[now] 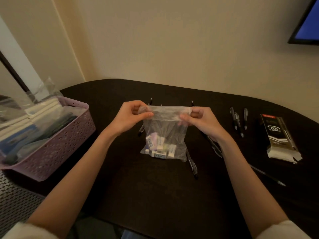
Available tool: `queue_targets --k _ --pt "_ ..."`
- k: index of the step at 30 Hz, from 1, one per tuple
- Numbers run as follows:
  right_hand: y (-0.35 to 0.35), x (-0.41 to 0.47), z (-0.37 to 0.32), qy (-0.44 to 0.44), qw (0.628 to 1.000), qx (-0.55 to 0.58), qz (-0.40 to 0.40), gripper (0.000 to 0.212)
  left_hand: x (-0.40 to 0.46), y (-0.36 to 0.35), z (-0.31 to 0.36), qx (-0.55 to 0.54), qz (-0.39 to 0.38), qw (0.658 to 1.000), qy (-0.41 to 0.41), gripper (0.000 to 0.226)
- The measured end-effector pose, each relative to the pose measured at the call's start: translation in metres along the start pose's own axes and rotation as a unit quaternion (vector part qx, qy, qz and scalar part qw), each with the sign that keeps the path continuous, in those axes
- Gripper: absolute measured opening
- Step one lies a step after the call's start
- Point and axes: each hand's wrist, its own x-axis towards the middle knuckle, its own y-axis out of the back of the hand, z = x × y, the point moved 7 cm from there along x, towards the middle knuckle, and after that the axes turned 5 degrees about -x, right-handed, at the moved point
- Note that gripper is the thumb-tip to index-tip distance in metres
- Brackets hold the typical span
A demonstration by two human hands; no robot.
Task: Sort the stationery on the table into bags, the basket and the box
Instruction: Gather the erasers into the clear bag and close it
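Observation:
A clear plastic bag (165, 133) hangs upright over the middle of the dark table (155, 195), with several erasers (159, 148) piled in its bottom. My left hand (133, 116) pinches the bag's top strip at its left corner. My right hand (198, 120) pinches the same strip at its right corner. A purple lattice basket (57, 144) stands at the left, filled with notebooks and bagged items. A black pen box (279, 137) lies at the right with its near flap open. Several black pens (239, 120) lie loose left of the box.
More black pens lie around and behind the bag, one (191, 163) just to its right and one (267, 175) near the right front. A dark mesh surface (15, 202) sits at the lower left. A screen (309, 23) hangs on the wall at top right.

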Motion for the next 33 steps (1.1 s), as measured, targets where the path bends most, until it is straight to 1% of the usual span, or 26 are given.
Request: queue_targets --k 3,8,11,14,17,20,23,25,27,28,30,33 --pt "-0.001 -0.001 -0.001 0.019 1.0 -0.005 -0.016 0.02 -0.001 0.0 0.0 -0.006 -0.007 1.0 -0.006 0.012" --pt "0.002 -0.003 -0.001 0.023 1.0 0.014 -0.009 0.017 -0.006 0.003 -0.003 -0.022 0.008 1.0 -0.015 0.016" --pt "0.003 -0.005 0.0 0.02 0.999 0.029 -0.003 0.018 -0.01 0.003 -0.007 -0.042 0.0 0.999 -0.026 0.016" --pt "0.003 -0.005 0.001 0.012 1.0 0.026 0.0 0.015 -0.011 0.005 -0.013 -0.018 -0.005 0.999 -0.028 0.022" --pt "0.002 -0.005 0.002 -0.012 1.0 0.016 0.003 0.013 -0.012 0.005 -0.016 0.003 -0.024 1.0 -0.013 0.028" --pt "0.003 -0.004 0.001 -0.024 0.999 0.003 0.027 0.018 -0.013 0.003 -0.019 0.017 -0.046 0.999 0.019 0.034" --pt "0.003 -0.004 -0.001 -0.018 0.999 0.009 0.033 0.014 -0.016 0.0 -0.019 0.008 -0.06 0.997 0.04 0.029" --pt "0.004 -0.003 -0.003 -0.003 0.999 -0.041 0.034 0.008 -0.017 -0.003 -0.017 -0.004 -0.053 0.998 0.041 0.022" --pt "0.002 -0.002 -0.004 0.005 0.997 -0.069 0.019 0.006 -0.015 -0.003 -0.016 0.001 -0.032 0.999 0.035 0.008" --pt "0.001 -0.002 -0.004 0.007 0.998 -0.068 0.012 0.008 -0.014 -0.004 -0.015 0.008 -0.026 0.999 0.031 0.004" --pt "0.0 -0.001 -0.003 0.007 0.998 -0.06 0.005 0.016 -0.011 -0.007 -0.016 0.015 -0.026 0.999 0.027 0.017" --pt "-0.004 0.0 -0.002 -0.001 0.997 -0.071 -0.003 0.035 -0.011 -0.012 -0.016 0.007 -0.044 0.998 0.032 0.033"
